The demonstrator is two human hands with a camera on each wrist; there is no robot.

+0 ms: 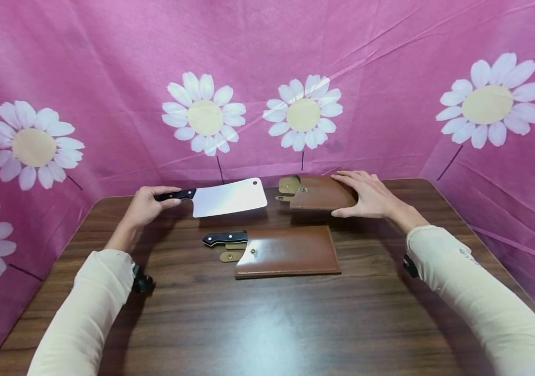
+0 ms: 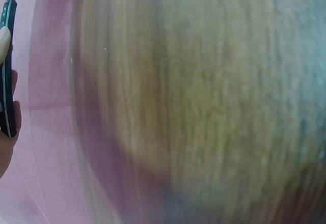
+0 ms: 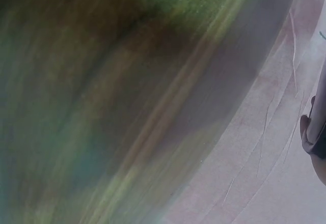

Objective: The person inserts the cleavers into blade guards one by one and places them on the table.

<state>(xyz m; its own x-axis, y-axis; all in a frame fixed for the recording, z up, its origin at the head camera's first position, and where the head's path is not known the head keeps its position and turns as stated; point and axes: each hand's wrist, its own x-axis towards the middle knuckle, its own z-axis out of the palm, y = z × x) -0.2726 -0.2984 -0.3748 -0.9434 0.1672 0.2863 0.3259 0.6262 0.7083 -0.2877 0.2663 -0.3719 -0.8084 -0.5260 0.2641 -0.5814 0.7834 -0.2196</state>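
Head view, left hand (image 1: 149,205) clamped on the black handle (image 1: 175,195) of a bare cleaver (image 1: 229,199), right hand (image 1: 368,196) gripping a brown sheath (image 1: 321,193) alongside; sheathed cleaver (image 1: 290,255) lying nearer on the table (image 1: 192,324), seen only here; left wrist view, handle edge-on.
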